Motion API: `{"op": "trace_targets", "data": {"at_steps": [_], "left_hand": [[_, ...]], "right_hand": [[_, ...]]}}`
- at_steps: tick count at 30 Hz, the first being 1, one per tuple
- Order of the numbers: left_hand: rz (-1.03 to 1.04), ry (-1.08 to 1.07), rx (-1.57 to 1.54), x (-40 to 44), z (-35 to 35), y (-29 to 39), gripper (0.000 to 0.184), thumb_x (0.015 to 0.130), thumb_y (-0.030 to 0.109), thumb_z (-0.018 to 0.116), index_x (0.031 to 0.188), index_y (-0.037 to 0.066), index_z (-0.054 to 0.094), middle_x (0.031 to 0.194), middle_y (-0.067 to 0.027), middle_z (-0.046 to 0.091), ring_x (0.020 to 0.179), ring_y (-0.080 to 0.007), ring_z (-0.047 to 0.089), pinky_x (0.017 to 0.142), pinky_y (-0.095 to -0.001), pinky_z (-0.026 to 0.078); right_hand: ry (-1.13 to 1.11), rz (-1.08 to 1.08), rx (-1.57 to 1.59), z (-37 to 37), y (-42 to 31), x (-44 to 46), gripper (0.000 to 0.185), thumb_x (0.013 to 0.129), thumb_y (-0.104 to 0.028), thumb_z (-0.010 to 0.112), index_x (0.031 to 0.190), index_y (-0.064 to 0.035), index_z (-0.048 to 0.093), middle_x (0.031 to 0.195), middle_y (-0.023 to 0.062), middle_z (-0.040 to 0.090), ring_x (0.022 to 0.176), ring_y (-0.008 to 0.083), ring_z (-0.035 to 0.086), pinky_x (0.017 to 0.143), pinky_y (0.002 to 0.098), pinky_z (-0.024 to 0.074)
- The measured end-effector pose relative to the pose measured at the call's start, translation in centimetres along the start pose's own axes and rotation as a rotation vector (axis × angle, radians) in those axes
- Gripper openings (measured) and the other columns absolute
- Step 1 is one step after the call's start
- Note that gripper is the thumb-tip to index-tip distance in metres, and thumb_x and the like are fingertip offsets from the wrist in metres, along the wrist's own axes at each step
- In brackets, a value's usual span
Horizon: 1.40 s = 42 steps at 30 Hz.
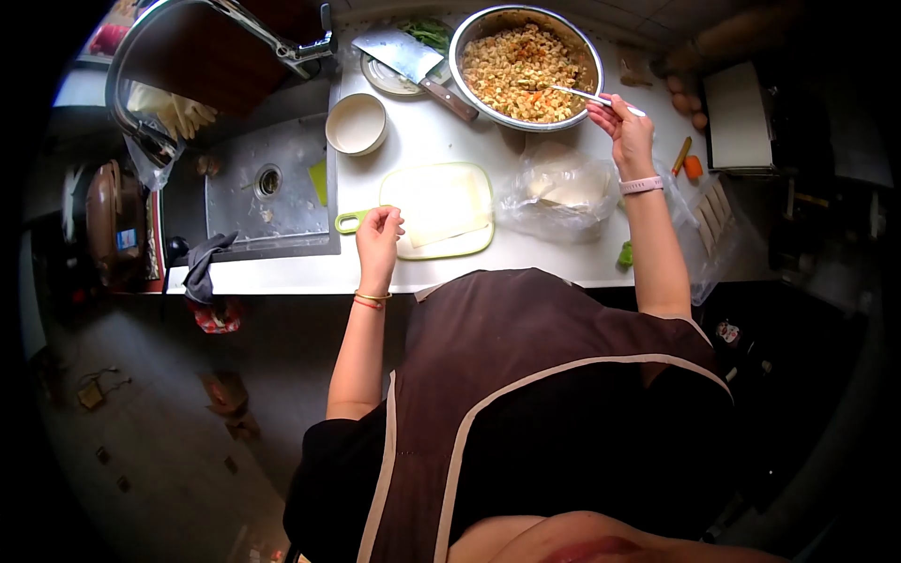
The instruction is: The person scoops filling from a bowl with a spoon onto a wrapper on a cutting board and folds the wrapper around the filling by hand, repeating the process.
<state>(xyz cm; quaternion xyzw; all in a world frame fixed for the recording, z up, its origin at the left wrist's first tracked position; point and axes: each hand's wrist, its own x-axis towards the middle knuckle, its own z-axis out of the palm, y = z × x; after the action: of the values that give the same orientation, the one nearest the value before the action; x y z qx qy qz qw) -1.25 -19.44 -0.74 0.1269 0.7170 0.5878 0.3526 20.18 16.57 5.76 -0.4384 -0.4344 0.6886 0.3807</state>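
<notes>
My right hand grips the handle of a metal spoon at the right rim of a large steel bowl. The spoon's tip dips into a crumbly, chopped filling with orange and green bits. My left hand is closed, its fingers curled together over the left edge of a white cutting board with a green rim. Whatever those fingers may hold is hidden. A thin pale sheet lies on the board. Just right of it sits a clear plastic bag with pale flat sheets inside.
A cleaver rests across a plate of greens. Below it stands a cream bowl. The sink and faucet are at left. Carrot pieces, eggs and a green piece lie at right.
</notes>
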Motion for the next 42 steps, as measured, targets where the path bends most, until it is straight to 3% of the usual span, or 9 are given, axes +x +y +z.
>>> {"op": "trace_targets", "data": {"at_steps": [8, 20, 21, 22, 26, 28, 34, 42], "left_hand": [[0.061, 0.002, 0.004, 0.8, -0.1, -0.7, 0.016, 0.091, 0.013, 0.059, 0.096, -0.002, 0.060, 0.083, -0.0044, 0.063, 0.071, -0.0097, 0.058, 0.065, -0.0228, 0.049], [0.037, 0.036, 0.209, 0.3, 0.9, -4.0, 0.021, 0.088, 0.009, 0.062, 0.103, -0.005, 0.062, 0.084, -0.0044, 0.063, 0.070, -0.0096, 0.058, 0.065, -0.0223, 0.048], [0.060, 0.036, 0.282, 0.4, 1.0, -4.3, 0.023, 0.087, 0.008, 0.063, 0.105, -0.005, 0.062, 0.083, -0.0043, 0.063, 0.070, -0.0091, 0.057, 0.064, -0.0221, 0.048], [0.075, 0.046, 0.308, 0.6, 1.0, -4.6, 0.031, 0.081, 0.010, 0.066, 0.107, -0.007, 0.063, 0.082, -0.0117, 0.066, 0.071, -0.0152, 0.060, 0.071, -0.0283, 0.050], [0.096, 0.043, 0.393, 0.4, 1.2, -3.9, 0.031, 0.081, 0.009, 0.066, 0.107, -0.007, 0.062, 0.080, -0.0109, 0.065, 0.069, -0.0146, 0.059, 0.068, -0.0279, 0.050], [0.163, 0.017, 0.444, 0.6, 1.2, -3.6, 0.036, 0.081, 0.007, 0.068, 0.115, -0.004, 0.061, 0.080, -0.0036, 0.060, 0.067, -0.0084, 0.054, 0.062, -0.0230, 0.048], [0.230, 0.000, 0.486, 1.3, 1.6, -4.2, 0.038, 0.080, 0.005, 0.066, 0.117, -0.004, 0.060, 0.080, -0.0055, 0.061, 0.067, -0.0097, 0.055, 0.062, -0.0242, 0.048], [0.208, -0.007, 0.613, 1.2, 2.0, -3.8, 0.036, 0.081, 0.003, 0.064, 0.116, -0.005, 0.059, 0.080, -0.0080, 0.061, 0.068, -0.0126, 0.057, 0.065, -0.0261, 0.049]], "right_hand": [[-0.181, 0.002, -0.020, 1.1, -1.6, -5.0, 0.028, 0.095, -0.014, 0.055, 0.103, 0.0118, 0.060, 0.092, 0.0221, 0.068, 0.081, 0.0254, 0.070, 0.073, 0.0287, 0.0598], [-0.338, 0.336, -0.162, 4.0, 9.9, -11.5, 0.032, 0.096, -0.018, 0.055, 0.104, 0.0125, 0.061, 0.091, 0.0215, 0.068, 0.081, 0.0249, 0.070, 0.073, 0.0283, 0.0588], [-0.340, 0.338, -0.161, 4.2, 10.3, -11.6, 0.032, 0.096, -0.018, 0.055, 0.104, 0.0125, 0.061, 0.091, 0.0215, 0.068, 0.081, 0.0249, 0.070, 0.073, 0.0283, 0.0588], [-0.352, 0.326, -0.152, 4.5, 10.7, -11.7, 0.032, 0.096, -0.018, 0.055, 0.105, 0.0127, 0.061, 0.091, 0.0216, 0.068, 0.082, 0.0249, 0.070, 0.073, 0.0284, 0.0587], [-0.414, 0.311, -0.154, 4.7, 11.6, -11.4, 0.035, 0.095, -0.020, 0.058, 0.109, 0.0113, 0.061, 0.097, 0.0193, 0.067, 0.087, 0.0238, 0.069, 0.079, 0.0296, 0.0575], [-0.428, 0.302, -0.162, 4.8, 11.9, -11.2, 0.035, 0.095, -0.020, 0.057, 0.109, 0.0112, 0.061, 0.098, 0.0191, 0.067, 0.088, 0.0240, 0.068, 0.080, 0.0301, 0.0573], [-0.458, 0.280, -0.168, 4.7, 12.4, -11.3, 0.036, 0.095, -0.022, 0.057, 0.111, 0.0100, 0.061, 0.102, 0.0184, 0.067, 0.092, 0.0246, 0.068, 0.082, 0.0317, 0.0564], [-0.471, 0.300, -0.198, 4.1, 12.4, -11.5, 0.037, 0.094, -0.025, 0.059, 0.111, 0.0080, 0.062, 0.094, 0.0149, 0.068, 0.084, 0.0211, 0.067, 0.079, 0.0314, 0.0559]]}}
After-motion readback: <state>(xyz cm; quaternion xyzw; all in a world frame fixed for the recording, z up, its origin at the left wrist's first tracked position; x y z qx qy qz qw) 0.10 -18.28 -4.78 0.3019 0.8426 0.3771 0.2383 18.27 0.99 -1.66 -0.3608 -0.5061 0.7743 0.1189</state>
